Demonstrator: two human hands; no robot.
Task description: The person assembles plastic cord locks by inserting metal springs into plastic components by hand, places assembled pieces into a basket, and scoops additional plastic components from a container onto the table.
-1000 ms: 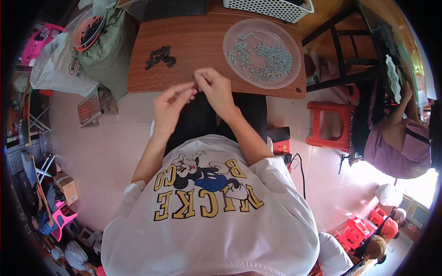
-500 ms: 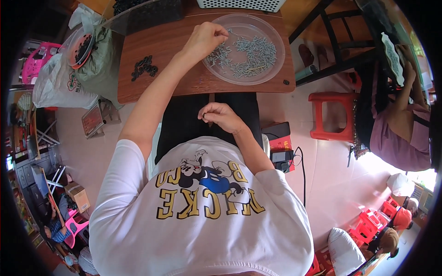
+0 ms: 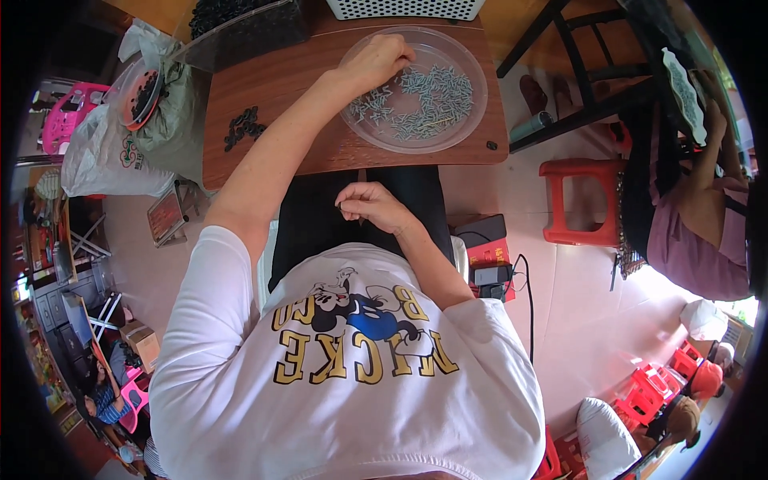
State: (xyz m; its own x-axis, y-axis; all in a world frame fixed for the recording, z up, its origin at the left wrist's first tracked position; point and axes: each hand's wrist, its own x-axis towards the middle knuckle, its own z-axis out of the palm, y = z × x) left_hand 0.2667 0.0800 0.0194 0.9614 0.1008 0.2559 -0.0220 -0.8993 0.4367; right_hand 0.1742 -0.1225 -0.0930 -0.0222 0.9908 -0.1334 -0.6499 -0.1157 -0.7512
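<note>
My left hand [image 3: 379, 62] reaches over a round clear plastic tray [image 3: 478, 120]. Its fingers are pinched together at the far left part of the tray; what they grip, if anything, is hidden. Many small grey-blue screws [image 3: 436, 100] lie loose in that tray, a heap on the right and a thinner spread on the left. Above my lap, my right hand [image 3: 374, 206] is closed, with a small dark part at its fingertips. A cluster of small black parts [image 3: 242, 130] lies on the brown table [image 3: 304, 156], left of my left forearm.
One black piece [image 3: 491, 146] sits near the table's right front corner. A clear bin [image 3: 256, 36] of black parts and a white perforated basket [image 3: 404, 8] stand at the back. Bags [image 3: 100, 152] are on the left, a red stool [image 3: 582, 202] and a seated person [image 3: 696, 232] on the right.
My left hand has moved slightly right over the tray, fingers still pinched. My right hand has turned a little and shifted left; the dark part shows less.
</note>
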